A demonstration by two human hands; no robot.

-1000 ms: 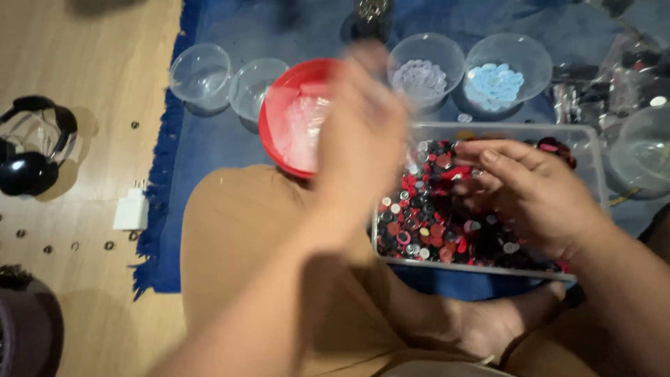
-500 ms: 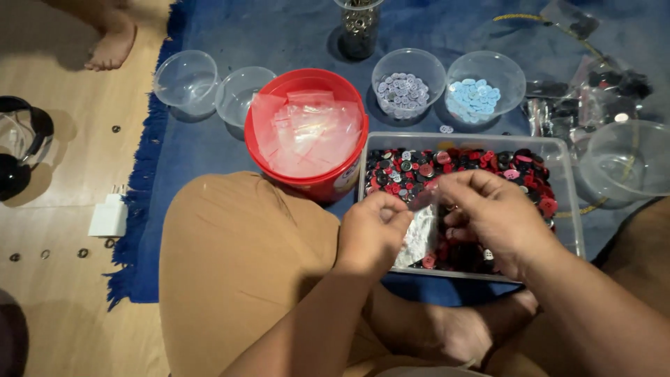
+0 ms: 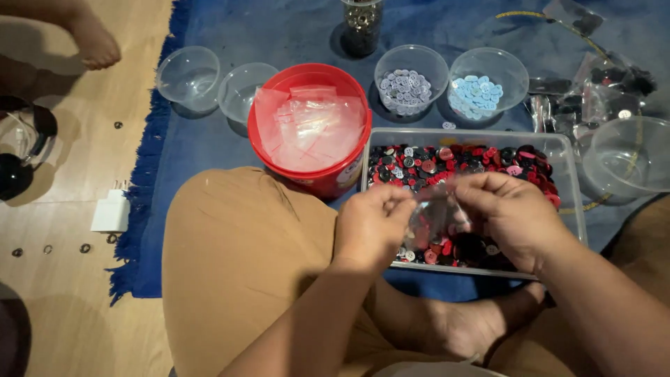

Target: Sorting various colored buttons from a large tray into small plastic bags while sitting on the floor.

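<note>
My left hand (image 3: 371, 225) and my right hand (image 3: 509, 218) both pinch a small clear plastic bag (image 3: 434, 216) between them, held just above a clear rectangular tray (image 3: 567, 183). The tray is filled with several red, black and pink buttons (image 3: 447, 162). A red bucket (image 3: 311, 126) holding several empty clear bags stands to the left of the tray, next to my knee.
Behind the tray are a bowl of grey buttons (image 3: 410, 78), a bowl of light blue buttons (image 3: 487, 82) and a dark jar (image 3: 361, 26). Two empty clear bowls (image 3: 187, 72) sit left, another (image 3: 629, 155) right. Another person's foot (image 3: 89, 36) rests far left. A white charger (image 3: 112, 211) lies on the wood floor.
My left hand came back from the red bucket to the tray. Both hands rose slightly and now hold the clear bag spread between them.
</note>
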